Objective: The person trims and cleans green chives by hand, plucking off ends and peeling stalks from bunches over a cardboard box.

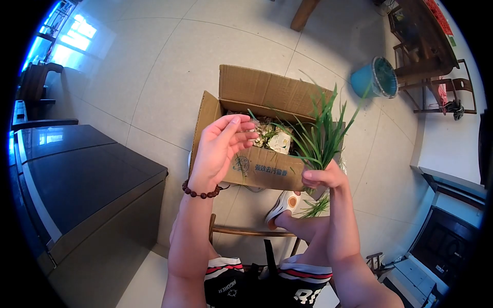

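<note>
My right hand (pixel 324 177) is closed around the lower end of a bunch of chives (pixel 323 136), whose long green leaves fan upward over the right side of a cardboard box (pixel 272 172). My left hand (pixel 226 146) is raised above the box's left side, its fingers a little bent and apart, with no item clearly held. A thin green blade shows just beyond its fingertips. Inside the opened box lie pale and green scraps and a crumpled white piece (pixel 279 142). More green stalks (pixel 316 207) lie below my right hand, partly hidden by it.
A dark cabinet-like appliance (pixel 92 179) stands at the left. A blue bucket (pixel 375 78) with a liner is at the upper right, beside a wooden table (pixel 426 41). Beneath my forearms is a wooden bar (pixel 251 232); one shoe (pixel 283 208) shows near the box.
</note>
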Available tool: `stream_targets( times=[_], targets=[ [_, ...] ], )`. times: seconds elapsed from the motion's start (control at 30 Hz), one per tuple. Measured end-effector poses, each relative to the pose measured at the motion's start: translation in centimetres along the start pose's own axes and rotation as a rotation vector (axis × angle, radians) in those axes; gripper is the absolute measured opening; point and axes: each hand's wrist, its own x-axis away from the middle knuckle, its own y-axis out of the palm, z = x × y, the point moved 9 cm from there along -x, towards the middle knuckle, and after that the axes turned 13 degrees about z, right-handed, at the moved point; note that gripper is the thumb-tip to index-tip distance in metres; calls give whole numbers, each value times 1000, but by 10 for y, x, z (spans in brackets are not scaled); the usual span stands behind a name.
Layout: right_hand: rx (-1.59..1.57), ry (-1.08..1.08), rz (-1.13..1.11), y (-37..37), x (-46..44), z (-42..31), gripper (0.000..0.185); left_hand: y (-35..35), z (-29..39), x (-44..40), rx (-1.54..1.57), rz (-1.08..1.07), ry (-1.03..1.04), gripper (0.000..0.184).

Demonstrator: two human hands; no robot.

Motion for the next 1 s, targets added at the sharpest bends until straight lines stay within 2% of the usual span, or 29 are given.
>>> stream_targets(
  times=[0.13, 0.27, 0.37, 0.43, 0.67, 0.77, 0.83, 1.0],
  targets=[
    [-7, 4, -1, -1, 0, 1, 18, -11, 4, -4, -33, 89, 60, 27],
    [78, -2, 17, 0, 1, -2, 17, -6, 2, -1, -15, 64, 7, 31],
    [83, 10, 14, 6, 2, -4, 17, -6, 3, -1, -167, 137, 89, 34],
    [68, 23, 5, 3, 1, -1, 17, 4, -4, 1, -43, 40, -31, 37],
    [86, 28, 34, -2, 1, 0, 16, 9, -5, 2, -12, -59, -34, 33],
    [63, 17, 39, -1, 2, -4, 17, 6, -6, 0, -49, -25, -13, 29],
    [52, 13, 31, -3, 4, -4, 17, 0, -6, -3, -242, 58, 59, 28],
    [33, 4, 8, -3, 6, -5, 18, -3, -3, -4, -366, 117, 123, 28]
  ],
)
